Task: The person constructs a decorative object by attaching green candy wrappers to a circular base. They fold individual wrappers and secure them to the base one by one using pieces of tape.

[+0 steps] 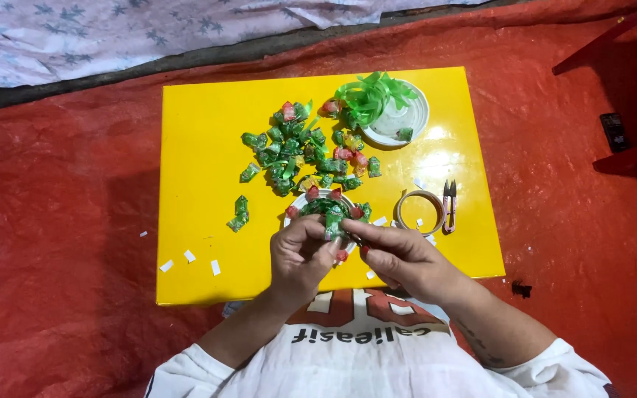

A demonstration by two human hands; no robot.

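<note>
both hands meet over the near edge of the yellow board (200, 243). from my seat i see the left hand (300, 254) curled, fingers pinched on a green wrapped candy (333, 225) at the rim of a white ring (317, 197) that is ringed with green and red candies. the right hand (399, 254) comes in from the other side, thumb and forefinger closed close to the same candy; i cannot tell whether it has hold of the candy or only touches it. the ring lies on the board just beyond the knuckles, partly hidden by them.

small white paper strips (189, 256) lie scattered near the board's left front edge, apart from the hands. just right of the ring sits a roll of tape (420, 212), and touching or just beside it a small pair of snips (449, 205) with pink handles.

farther out, a loose pile of candies (300, 151) in shiny green wrappers, some red or yellow, spreads across the middle of the board; two lie apart to the left (239, 214). beyond it a white lid (407, 121) holds curls of green ribbon (370, 96) and one candy.

the board rests on a red tarp (53, 221); a pale flowered cloth (75, 33) lies at the far edge, a dark phone (615, 131) far right.
</note>
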